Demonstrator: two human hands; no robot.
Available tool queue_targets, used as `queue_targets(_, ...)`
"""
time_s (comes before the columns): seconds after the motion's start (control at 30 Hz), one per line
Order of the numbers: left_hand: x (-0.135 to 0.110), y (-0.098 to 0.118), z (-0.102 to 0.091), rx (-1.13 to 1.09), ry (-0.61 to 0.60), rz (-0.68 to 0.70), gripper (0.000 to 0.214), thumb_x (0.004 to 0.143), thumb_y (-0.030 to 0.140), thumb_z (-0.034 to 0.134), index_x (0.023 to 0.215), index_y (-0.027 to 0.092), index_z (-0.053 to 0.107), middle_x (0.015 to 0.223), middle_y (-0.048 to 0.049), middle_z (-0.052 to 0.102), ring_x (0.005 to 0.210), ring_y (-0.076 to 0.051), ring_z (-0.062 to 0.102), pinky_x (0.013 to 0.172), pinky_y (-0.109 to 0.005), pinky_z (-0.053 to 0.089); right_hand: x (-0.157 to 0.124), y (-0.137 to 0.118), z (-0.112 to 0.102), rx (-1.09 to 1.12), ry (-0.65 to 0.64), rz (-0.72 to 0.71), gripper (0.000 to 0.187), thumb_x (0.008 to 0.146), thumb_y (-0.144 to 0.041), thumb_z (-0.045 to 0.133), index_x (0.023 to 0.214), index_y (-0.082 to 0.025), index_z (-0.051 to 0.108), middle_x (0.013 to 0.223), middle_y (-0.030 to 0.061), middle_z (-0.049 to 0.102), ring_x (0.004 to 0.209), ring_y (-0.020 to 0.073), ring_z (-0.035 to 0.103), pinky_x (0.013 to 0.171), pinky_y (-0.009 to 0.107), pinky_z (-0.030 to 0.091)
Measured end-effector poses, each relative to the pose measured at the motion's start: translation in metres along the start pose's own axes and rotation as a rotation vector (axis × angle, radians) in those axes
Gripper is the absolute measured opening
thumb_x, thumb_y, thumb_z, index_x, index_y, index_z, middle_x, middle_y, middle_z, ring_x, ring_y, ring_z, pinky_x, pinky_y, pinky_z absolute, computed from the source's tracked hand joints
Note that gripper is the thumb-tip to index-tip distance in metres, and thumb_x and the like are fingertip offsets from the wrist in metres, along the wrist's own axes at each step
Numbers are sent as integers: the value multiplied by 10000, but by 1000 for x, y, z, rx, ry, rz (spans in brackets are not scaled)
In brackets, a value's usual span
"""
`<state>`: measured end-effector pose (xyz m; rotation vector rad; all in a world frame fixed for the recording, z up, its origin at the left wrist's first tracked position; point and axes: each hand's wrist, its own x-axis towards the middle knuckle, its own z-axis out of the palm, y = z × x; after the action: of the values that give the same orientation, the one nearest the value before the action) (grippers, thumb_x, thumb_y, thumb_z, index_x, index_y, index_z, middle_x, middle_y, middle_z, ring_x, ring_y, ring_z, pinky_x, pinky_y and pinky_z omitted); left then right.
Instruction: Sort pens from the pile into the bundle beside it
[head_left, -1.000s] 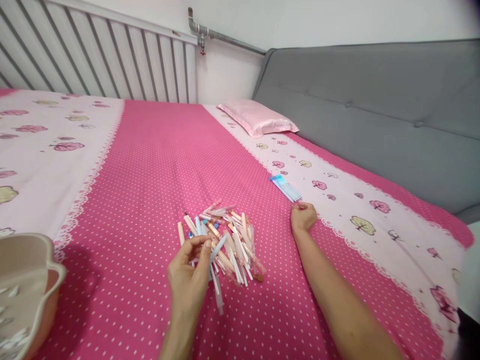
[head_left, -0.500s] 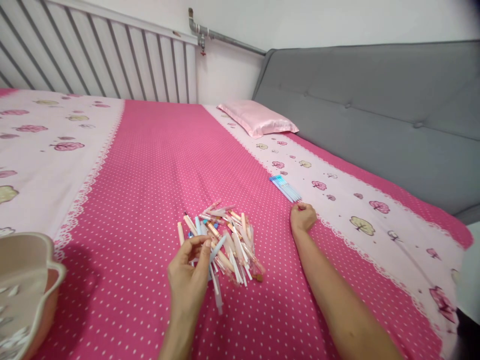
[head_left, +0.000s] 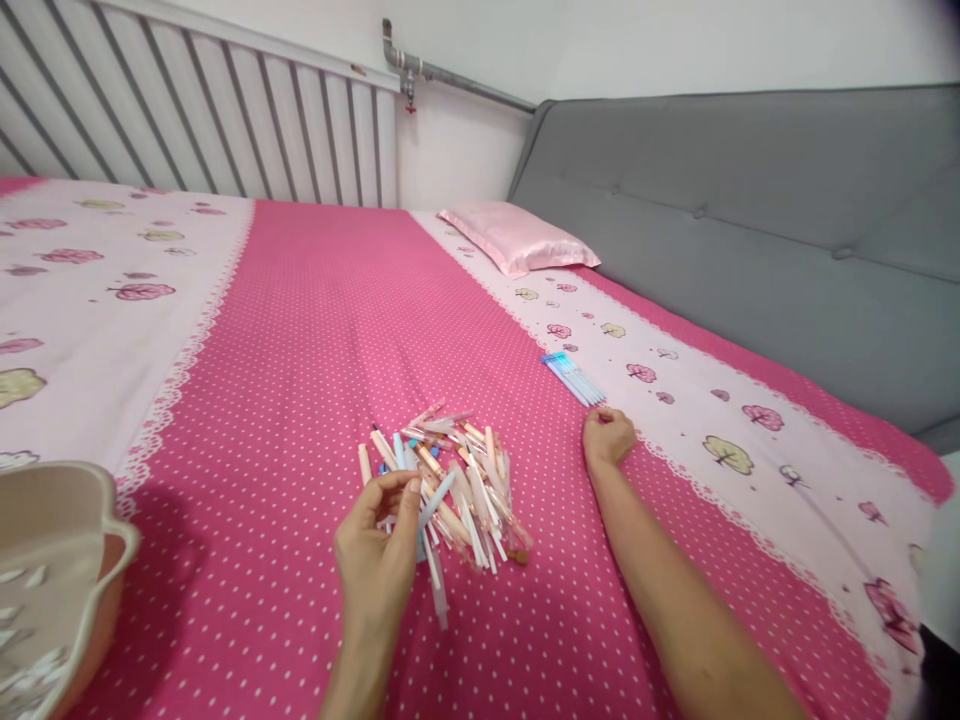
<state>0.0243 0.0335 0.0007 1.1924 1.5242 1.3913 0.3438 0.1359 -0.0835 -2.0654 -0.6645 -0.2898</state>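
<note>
Pink bedspread (head_left: 315, 330), pens (head_left: 477, 490) beside left fingers (head_left: 408, 512)

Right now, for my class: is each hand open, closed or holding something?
Left hand: closed, seemingly pinching a pale blue pen.
Right hand: curled closed beside the blue pens; whether it holds anything cannot be told.
</note>
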Motion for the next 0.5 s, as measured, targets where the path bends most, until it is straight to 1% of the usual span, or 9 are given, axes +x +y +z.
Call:
queue_targets(0.27, 0, 3, 0, 6, 8, 2, 267, 713, 405, 624, 820, 162, 654, 780, -54, 671, 706, -165, 609, 648, -259, 497, -2, -6, -4, -6, -35, 22, 263, 658, -236, 538, 827, -179, 732, 808, 79, 667, 752, 206, 558, 750, 302, 428)
queue_targets(0.5, 0, 2, 0, 8, 8, 2, 267, 714, 407, 622, 820, 165, 655, 776, -53, 673, 699, -165, 612, 638, -258, 498, -2, -8, -5, -25, -72, 39, 276, 666, -286, 569, 859, -186, 739, 856, 89, 672, 758, 214, 563, 746, 317, 428)
